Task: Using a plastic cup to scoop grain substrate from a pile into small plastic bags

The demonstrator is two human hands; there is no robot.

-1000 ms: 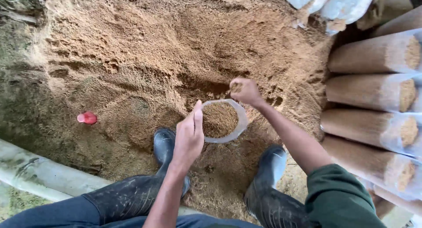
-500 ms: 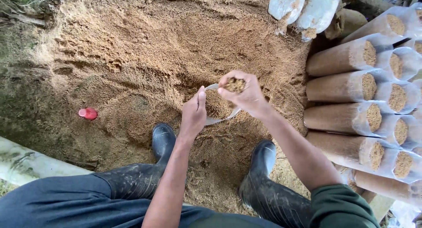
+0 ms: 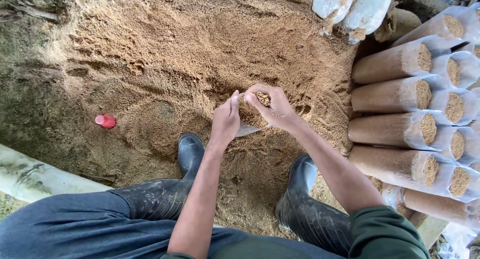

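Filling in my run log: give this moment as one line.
left hand: holds bag | right hand: drops sawdust into bag | stacked filled bags on right

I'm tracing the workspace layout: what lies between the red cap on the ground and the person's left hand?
In the head view, only loose sawdust lies between the red cap and the left hand, which holds the clear bag.

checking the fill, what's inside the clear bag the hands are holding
Loose tan sawdust fills the clear bag. The right hand brings another pinch of it over the mouth, while the left hand holds the rim. The hands cover most of the bag, so its fill level cannot be seen.
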